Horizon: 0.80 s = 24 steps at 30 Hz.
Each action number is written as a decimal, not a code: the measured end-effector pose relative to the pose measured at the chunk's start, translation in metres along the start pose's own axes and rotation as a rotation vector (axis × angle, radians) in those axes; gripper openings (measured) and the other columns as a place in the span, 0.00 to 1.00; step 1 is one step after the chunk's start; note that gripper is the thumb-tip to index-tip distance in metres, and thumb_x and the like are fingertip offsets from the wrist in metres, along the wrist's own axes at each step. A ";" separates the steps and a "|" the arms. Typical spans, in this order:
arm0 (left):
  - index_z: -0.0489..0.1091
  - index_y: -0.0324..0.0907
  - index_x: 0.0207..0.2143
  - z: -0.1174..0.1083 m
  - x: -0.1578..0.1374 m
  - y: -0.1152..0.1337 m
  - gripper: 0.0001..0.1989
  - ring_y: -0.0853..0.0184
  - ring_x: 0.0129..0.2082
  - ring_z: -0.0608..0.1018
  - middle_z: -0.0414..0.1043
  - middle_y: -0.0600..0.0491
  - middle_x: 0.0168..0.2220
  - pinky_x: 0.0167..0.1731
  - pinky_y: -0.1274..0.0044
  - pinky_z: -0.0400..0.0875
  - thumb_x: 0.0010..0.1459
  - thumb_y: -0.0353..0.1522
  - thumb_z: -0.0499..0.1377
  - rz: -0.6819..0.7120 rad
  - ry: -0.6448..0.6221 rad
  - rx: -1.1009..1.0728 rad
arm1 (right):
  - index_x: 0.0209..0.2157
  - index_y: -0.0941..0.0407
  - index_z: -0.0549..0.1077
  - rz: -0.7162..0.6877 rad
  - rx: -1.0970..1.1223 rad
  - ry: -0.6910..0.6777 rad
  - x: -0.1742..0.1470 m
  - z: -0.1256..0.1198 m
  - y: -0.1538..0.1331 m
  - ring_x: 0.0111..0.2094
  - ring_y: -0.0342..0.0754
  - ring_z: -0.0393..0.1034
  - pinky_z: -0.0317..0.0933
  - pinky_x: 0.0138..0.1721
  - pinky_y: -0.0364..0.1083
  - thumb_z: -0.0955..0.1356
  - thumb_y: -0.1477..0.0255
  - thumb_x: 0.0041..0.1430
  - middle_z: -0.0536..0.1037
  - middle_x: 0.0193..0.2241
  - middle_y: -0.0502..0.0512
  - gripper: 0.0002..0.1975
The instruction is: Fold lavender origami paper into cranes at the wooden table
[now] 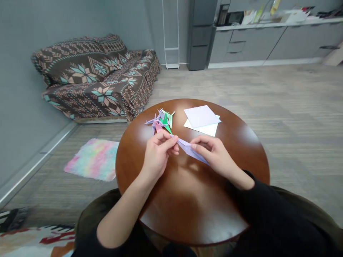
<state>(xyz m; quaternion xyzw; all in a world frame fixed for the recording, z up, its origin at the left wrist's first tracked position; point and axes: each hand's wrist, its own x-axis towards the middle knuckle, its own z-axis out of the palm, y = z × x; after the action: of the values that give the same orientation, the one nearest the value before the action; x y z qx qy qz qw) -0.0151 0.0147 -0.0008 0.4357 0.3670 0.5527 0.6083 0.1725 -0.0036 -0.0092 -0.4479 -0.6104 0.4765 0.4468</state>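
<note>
A folded piece of purple origami paper (190, 150) is held above the round table between both hands. My left hand (160, 149) pinches its narrow left tip between thumb and fingers. At the other side my right hand (210, 151) grips the paper's upper edge with thumb and index finger, hiding part of its right end. Just beyond my left hand lies a cluster of folded paper cranes (164, 119) in purple, green, pink and pale green. Past my right hand, a flat lilac paper sheet (202, 116) rests partly over a pale, whitish-green sheet (205, 129).
The round brown wooden table (187, 200) stands right before me. A sofa under a patterned cover (102, 78) is at the far left, with a fluffy pastel rug (92, 159) on the floor. Grey kitchen cabinets (252, 44) line the back right, beside a dark fridge (201, 35).
</note>
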 end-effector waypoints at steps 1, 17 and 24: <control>0.69 0.39 0.26 0.002 -0.002 0.000 0.11 0.75 0.20 0.71 0.71 0.58 0.20 0.22 0.84 0.66 0.53 0.31 0.69 -0.012 -0.003 0.003 | 0.31 0.58 0.75 0.008 0.012 -0.025 -0.001 0.001 -0.001 0.26 0.42 0.64 0.56 0.28 0.42 0.69 0.66 0.61 0.75 0.26 0.49 0.10; 0.73 0.38 0.34 0.005 -0.002 -0.004 0.13 0.74 0.24 0.73 0.72 0.55 0.28 0.21 0.82 0.68 0.54 0.38 0.70 -0.024 -0.029 0.064 | 0.30 0.57 0.75 -0.059 -0.006 0.089 -0.008 0.002 0.005 0.25 0.43 0.64 0.56 0.27 0.43 0.70 0.63 0.64 0.73 0.24 0.49 0.13; 0.75 0.38 0.31 0.009 -0.008 -0.011 0.11 0.74 0.23 0.72 0.71 0.57 0.24 0.25 0.82 0.69 0.53 0.35 0.71 0.005 -0.181 0.115 | 0.38 0.55 0.77 -0.154 -0.062 0.185 -0.027 0.009 0.003 0.34 0.48 0.76 0.69 0.35 0.46 0.71 0.64 0.65 0.81 0.35 0.55 0.09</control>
<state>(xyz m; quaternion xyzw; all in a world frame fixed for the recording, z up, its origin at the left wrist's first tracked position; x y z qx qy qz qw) -0.0036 0.0059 -0.0076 0.5189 0.3407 0.4907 0.6114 0.1699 -0.0309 -0.0167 -0.4552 -0.6137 0.3784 0.5225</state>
